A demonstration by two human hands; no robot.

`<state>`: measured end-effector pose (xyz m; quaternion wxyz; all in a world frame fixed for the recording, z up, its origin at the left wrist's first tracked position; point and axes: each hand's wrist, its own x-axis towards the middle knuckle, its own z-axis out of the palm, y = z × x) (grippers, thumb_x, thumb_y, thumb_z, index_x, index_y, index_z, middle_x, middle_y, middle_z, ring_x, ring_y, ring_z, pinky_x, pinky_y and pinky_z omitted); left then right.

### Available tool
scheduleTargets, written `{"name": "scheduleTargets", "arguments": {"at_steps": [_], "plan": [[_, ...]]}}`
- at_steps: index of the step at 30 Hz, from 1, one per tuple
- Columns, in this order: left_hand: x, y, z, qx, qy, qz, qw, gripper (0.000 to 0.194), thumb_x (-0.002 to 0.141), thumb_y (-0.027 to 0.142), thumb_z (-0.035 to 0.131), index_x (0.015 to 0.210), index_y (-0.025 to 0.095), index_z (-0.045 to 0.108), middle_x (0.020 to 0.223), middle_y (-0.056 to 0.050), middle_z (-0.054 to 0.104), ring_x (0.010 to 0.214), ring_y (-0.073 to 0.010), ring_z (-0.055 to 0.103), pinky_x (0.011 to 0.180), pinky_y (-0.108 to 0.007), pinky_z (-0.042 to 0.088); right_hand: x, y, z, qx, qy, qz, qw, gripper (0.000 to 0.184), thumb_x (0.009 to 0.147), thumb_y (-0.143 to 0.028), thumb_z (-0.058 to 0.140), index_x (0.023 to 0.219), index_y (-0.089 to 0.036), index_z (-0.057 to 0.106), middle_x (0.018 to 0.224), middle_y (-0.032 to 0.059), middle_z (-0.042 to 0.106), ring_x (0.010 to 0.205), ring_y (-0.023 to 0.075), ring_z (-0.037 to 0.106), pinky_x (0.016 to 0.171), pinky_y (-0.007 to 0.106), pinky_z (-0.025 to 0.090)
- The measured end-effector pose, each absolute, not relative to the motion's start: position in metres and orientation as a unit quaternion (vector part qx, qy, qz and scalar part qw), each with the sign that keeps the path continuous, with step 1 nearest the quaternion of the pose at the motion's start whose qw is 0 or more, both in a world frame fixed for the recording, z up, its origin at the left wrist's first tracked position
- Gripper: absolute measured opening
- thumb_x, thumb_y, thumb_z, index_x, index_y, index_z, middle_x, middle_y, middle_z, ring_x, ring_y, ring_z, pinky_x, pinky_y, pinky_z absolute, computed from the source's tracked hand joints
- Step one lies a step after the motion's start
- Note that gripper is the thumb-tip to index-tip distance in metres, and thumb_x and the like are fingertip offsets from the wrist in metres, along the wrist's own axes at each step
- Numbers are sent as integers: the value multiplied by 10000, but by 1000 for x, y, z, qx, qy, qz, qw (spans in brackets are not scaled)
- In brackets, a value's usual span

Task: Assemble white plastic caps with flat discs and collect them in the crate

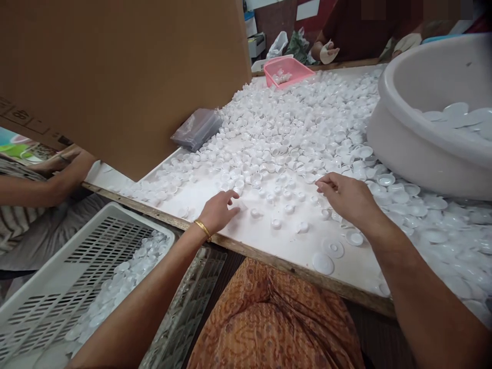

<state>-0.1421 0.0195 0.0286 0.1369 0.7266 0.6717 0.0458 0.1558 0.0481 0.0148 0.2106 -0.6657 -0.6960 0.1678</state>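
Observation:
A white table (269, 241) is covered with a heap of small white plastic caps (284, 133). My left hand (219, 210), with a gold bangle at the wrist, rests near the front edge, fingers curled and tips touching loose caps. My right hand (346, 197) hovers palm down over scattered caps, fingers bent with the tips close together at the heap's edge. Whether either hand holds a cap is hidden. Flat white discs (400, 197) lie to the right of my right hand.
A large white basin (407, 138) with discs stands at right. A white slotted crate (57, 277) with caps sits low left. A cardboard sheet (126, 77) stands at left, a pink basket (288, 69) far back. Other people's arms show at far left (46, 179) and back (328, 51).

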Motion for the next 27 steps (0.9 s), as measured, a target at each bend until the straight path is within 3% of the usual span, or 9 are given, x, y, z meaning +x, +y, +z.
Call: {"name": "scheduleTargets", "arguments": {"at_steps": [4,15,20,27], "plan": [[-131,17,14,731,669,41,129,306,773,297,531,1065,211,545,897,-27,606,764,-164,571,683,-272,434,148,41,5,-619,-699,207,292,152,802,-301,491,841,-231,620,690,-9,638,592,138,543,552,238,367],[-116,32,38,781,610,-132,13,213,777,196,477,938,176,616,964,-87,557,818,-215,592,656,-297,437,144,40,-6,-575,-731,180,321,157,821,-275,451,802,-225,599,673,-4,606,589,148,527,558,258,378],[-111,39,34,796,602,-49,39,336,793,241,519,1128,239,540,1002,-50,545,851,-184,582,693,-270,441,146,40,-8,-575,-728,172,332,158,821,-263,458,823,-216,608,693,0,620,596,146,542,564,255,386],[-137,57,24,744,667,-33,11,297,771,316,550,1046,209,583,991,-54,531,824,-190,571,677,-280,431,141,38,-1,-561,-726,162,363,138,819,-252,481,839,-209,610,689,-3,616,579,134,537,570,246,392]]}}
